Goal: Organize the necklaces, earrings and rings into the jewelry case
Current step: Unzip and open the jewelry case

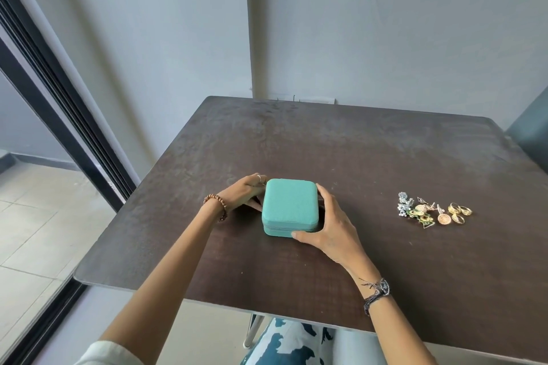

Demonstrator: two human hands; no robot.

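Teal jewelry case [290, 207], closed and bearing no readable writing, sitting on the dark tabletop [370, 157], with the left hand [246, 191] gripping its left side, the right hand [329, 227] clasping its right side, and the jewelry pile [431, 212] lying well apart to its right.

Both arms reach fwd: left hand [243, 191] curled vs the jewelry case [290, 206] left side, right hand [329, 222] gripping its right side, thumb at front corner.
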